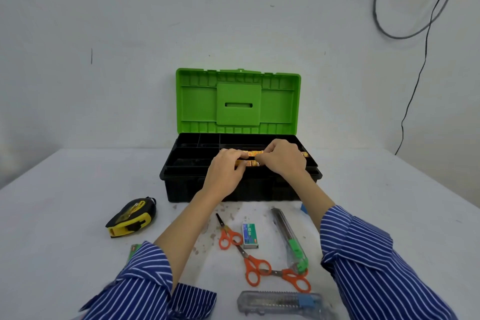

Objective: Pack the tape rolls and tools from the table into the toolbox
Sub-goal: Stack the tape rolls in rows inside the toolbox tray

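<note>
Cutters (283,302) and scissors (255,266) wait near me on the worktop (78,189). I have my left hand (225,167) and right hand (281,157) pinching tape rolls (251,163), seating them snugly in the toolbox (192,163) tray.

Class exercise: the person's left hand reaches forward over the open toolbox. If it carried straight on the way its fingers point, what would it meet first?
Probably the orange-labelled tape rolls in the tray, which the left hand already touches; beyond them, the right hand. Depth is hard to judge here.
</note>
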